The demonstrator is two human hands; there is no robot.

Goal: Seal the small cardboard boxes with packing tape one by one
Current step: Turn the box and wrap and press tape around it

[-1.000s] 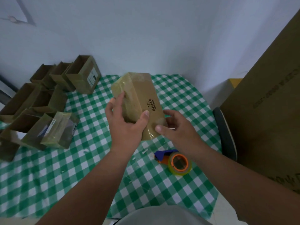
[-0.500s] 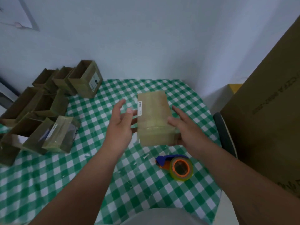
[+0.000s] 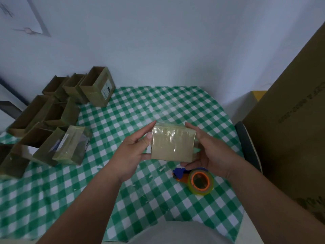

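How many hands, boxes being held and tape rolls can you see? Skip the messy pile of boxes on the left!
Hands: 2, the left hand and the right hand
Small box held between them: 1
Tape roll on the checked cloth: 1
Total: 4

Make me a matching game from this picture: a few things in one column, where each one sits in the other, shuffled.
Things:
1. tape-wrapped small cardboard box
2. clear packing tape roll with orange core
3. open brown cardboard boxes
4. large brown carton

Places:
A. far right edge
B. clustered at the table's left
C. held between left hand and right hand
D. on the green checked tablecloth, under the right wrist

Pairs: 1-C, 2-D, 3-B, 4-A
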